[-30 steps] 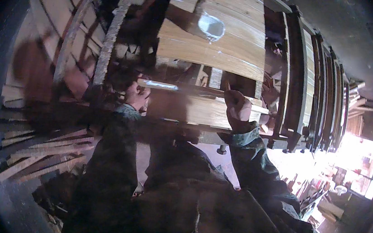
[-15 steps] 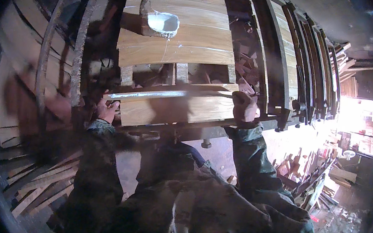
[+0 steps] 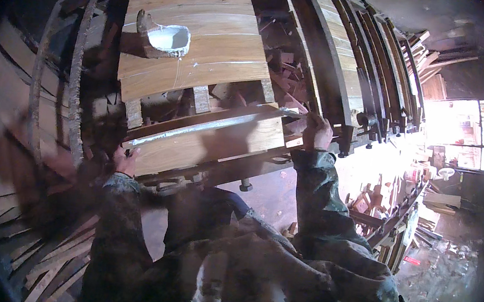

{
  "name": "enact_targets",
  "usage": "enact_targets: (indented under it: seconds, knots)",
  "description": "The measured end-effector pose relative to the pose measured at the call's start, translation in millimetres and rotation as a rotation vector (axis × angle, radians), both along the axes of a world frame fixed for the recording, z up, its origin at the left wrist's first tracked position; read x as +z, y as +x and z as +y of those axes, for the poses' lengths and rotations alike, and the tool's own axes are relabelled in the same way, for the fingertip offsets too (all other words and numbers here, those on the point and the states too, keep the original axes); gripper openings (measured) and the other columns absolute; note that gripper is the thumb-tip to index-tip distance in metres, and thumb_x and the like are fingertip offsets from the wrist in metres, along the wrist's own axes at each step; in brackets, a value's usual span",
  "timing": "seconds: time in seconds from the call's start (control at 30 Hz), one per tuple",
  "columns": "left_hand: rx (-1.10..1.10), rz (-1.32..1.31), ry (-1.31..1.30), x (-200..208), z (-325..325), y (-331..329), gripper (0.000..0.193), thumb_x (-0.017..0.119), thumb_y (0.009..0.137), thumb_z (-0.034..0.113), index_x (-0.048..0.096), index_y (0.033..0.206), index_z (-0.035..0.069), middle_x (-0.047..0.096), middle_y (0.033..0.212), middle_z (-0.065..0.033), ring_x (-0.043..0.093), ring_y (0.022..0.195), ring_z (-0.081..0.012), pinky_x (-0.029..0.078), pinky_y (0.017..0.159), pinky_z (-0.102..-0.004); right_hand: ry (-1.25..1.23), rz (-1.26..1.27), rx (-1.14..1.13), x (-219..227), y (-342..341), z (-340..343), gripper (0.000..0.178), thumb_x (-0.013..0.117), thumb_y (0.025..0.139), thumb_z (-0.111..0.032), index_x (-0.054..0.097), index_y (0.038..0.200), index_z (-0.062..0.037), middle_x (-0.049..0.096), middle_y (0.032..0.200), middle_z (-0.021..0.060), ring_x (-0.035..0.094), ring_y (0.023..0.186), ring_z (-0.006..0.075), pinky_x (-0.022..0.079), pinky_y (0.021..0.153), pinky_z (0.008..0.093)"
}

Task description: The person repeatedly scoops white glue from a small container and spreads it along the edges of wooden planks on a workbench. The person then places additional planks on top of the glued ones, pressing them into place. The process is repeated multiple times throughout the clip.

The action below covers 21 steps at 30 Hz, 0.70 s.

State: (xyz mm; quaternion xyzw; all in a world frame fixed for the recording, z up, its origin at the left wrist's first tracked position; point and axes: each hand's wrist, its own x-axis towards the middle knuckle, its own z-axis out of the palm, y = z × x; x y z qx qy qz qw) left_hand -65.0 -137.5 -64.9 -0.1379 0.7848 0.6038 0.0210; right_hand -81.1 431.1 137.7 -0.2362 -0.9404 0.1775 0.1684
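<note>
My left hand (image 3: pixel 125 160) is closed on the left end of a pale wooden board (image 3: pixel 207 145). A streak of white glue-like paste runs along that board's far edge. Past the board's right end, my right hand (image 3: pixel 317 133) grips a thin tool (image 3: pixel 291 113) with a whitish tip; its exact kind is hard to make out. Beyond a gap lies a panel of several planks (image 3: pixel 194 72) set edge to edge with white seams. On the panel sits a rough scoop-shaped container (image 3: pixel 169 38) holding white paste.
Dark clamp bars (image 3: pixel 325 47) stand to the right of the panel, and rough bars (image 3: pixel 77 86) to its left. A bolt (image 3: pixel 245 185) sticks out below the near rail. Wood strips (image 3: pixel 59 261) lie lower left; offcuts (image 3: pixel 370 197) are piled at right.
My right hand has moved off the board's right end, and the pale-tipped tool now shows. The white streak reaches farther right along the edge. The whole view has shifted.
</note>
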Motion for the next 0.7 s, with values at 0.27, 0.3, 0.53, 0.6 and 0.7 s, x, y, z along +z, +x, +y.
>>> enact_targets:
  seconds: [0.27, 0.3, 0.53, 0.6, 0.7]
  knots:
    - [-0.018, -0.012, 0.018, 7.3, 9.9, 2.1, 0.043, 0.082, 0.082, 0.013, 0.067, 0.119, -0.001, 0.072, 0.112, -0.0083, 0.066, 0.102, -0.0183, 0.052, 0.092, -0.0356, 0.167, -0.019, -0.104, -14.4, 2.9, 22.6, 0.024, 0.061, 0.092, -0.021, 0.075, 0.111, -0.0172, 0.067, 0.097, 0.0156, 0.065, 0.098, 0.0389, 0.052, 0.085, 0.0477]
    - [-0.029, -0.011, 0.029, 2.1, 7.9, 2.5, 0.042, 0.082, 0.082, 0.013, 0.067, 0.119, -0.001, 0.072, 0.111, -0.0083, 0.066, 0.101, -0.0182, 0.052, 0.092, -0.0356, 0.167, 0.005, -0.079, -13.3, 6.2, 17.4, 0.024, 0.061, 0.092, -0.022, 0.074, 0.111, -0.017, 0.067, 0.097, 0.0159, 0.065, 0.097, 0.0391, 0.052, 0.084, 0.0484]
    - [-0.023, -0.113, 0.048, -44.0, -7.0, 0.9, 0.042, 0.089, 0.076, 0.026, 0.07, 0.105, 0.002, 0.072, 0.1, -0.0089, 0.067, 0.089, -0.0187, 0.055, 0.08, -0.0369, 0.197, 0.068, 0.373, 3.5, 31.4, -113.3, 0.015, 0.06, 0.09, -0.011, 0.069, 0.101, -0.0106, 0.064, 0.088, 0.0145, 0.063, 0.076, 0.0362, 0.053, 0.067, 0.0489]
    - [-0.089, -0.067, -0.252, -56.0, -9.8, 3.1, 0.047, 0.09, 0.075, 0.028, 0.068, 0.108, 0.002, 0.071, 0.105, -0.0101, 0.066, 0.095, -0.022, 0.054, 0.083, -0.0386, 0.134, 0.136, 0.483, 3.1, 30.3, -164.1, 0.015, 0.063, 0.087, -0.01, 0.07, 0.101, -0.0113, 0.063, 0.085, 0.0136, 0.063, 0.073, 0.0356, 0.053, 0.061, 0.0469]
    - [-0.097, -0.093, -0.161, -76.5, -15.7, 1.0, 0.048, 0.084, 0.082, 0.03, 0.066, 0.117, 0.003, 0.068, 0.118, -0.0136, 0.065, 0.108, -0.0265, 0.052, 0.09, -0.0424, 0.088, 0.132, 0.779, 4.7, 27.7, -220.8, 0.023, 0.067, 0.084, -0.012, 0.07, 0.107, -0.0095, 0.059, 0.089, 0.0134, 0.062, 0.078, 0.0332, 0.052, 0.062, 0.0459]
